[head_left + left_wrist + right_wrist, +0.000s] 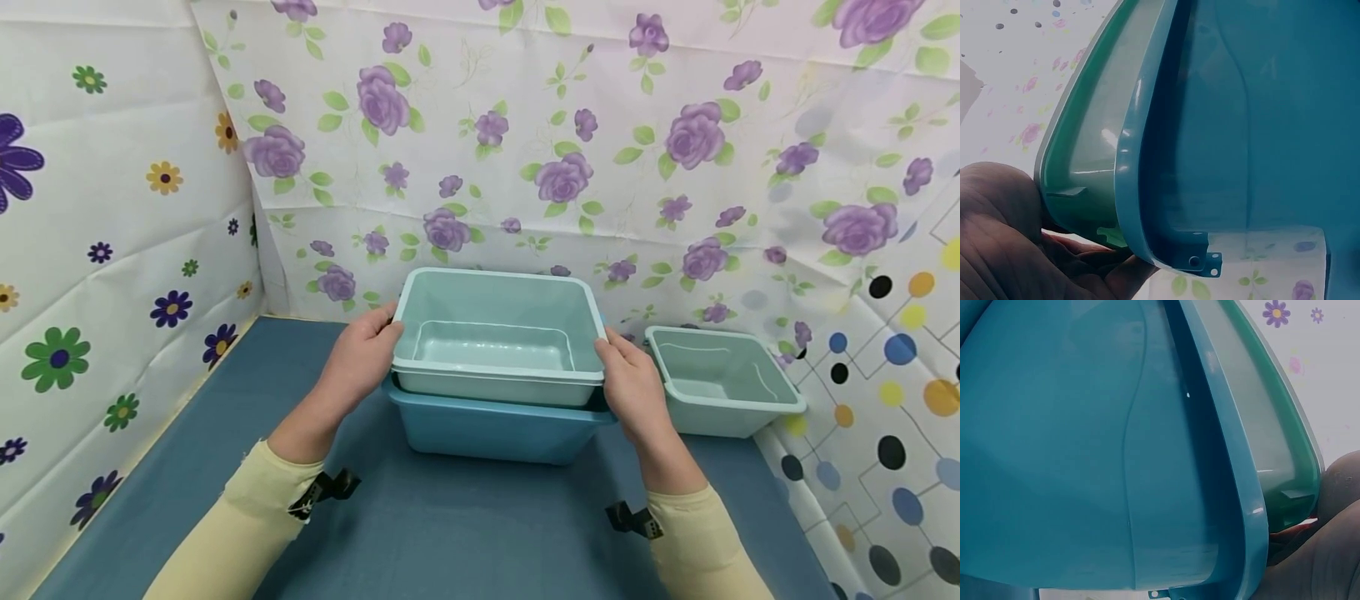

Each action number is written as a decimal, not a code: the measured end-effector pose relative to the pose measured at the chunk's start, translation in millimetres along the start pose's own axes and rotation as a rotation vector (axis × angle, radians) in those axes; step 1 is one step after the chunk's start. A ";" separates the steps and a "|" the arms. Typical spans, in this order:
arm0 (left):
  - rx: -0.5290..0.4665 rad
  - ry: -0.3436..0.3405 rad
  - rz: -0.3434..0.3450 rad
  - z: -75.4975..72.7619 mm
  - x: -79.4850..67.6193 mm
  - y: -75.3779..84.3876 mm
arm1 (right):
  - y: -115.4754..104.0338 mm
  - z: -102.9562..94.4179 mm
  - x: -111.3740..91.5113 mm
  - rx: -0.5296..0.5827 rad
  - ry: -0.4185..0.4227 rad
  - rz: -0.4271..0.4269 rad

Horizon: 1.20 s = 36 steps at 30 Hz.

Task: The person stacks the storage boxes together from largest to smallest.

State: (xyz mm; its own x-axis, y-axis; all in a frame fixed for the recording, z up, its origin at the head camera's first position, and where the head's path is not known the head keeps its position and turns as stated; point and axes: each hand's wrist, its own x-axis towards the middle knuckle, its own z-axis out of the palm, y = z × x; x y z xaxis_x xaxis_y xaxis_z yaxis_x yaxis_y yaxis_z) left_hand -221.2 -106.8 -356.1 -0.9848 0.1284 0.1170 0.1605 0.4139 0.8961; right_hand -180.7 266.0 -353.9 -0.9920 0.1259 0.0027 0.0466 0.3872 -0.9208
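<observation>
A light green plastic bin [495, 387] sits partly inside a blue plastic bin [495, 429], its rim raised above the blue one. At its left side, my left hand [362, 354] grips the green rim, thumb on the near side. My right hand [636, 379] holds the opposite end of the same rim. In the left wrist view the green bin [1094, 131] stands out over the blue bin's rim [1125, 169], with fingers curled beneath. The right wrist view shows the green bin [1272, 444] above the blue bin's wall [1085, 456] likewise; some fingers are hidden.
Another light green bin [731, 400] stands on the blue-grey tabletop [465, 533] to the right, close to the dotted side sheet [885, 433]. Behind the bins hangs a flowered sheet [480, 208]. A second flowered sheet [112, 275] borders the left edge.
</observation>
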 end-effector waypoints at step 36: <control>0.126 -0.290 -0.064 -33.6 24.3 17.8 | -10.4 -38.5 17.5 -0.286 -0.195 -0.030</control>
State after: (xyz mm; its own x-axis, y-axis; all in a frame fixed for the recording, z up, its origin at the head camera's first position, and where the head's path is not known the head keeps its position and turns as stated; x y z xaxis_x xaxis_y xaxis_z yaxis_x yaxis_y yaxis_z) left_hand -244.5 -126.7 -322.9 -0.9359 0.3426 -0.0816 0.1231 0.5355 0.8355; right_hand -194.0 299.3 -329.3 -0.9959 -0.0556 -0.0720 0.0208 0.6319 -0.7748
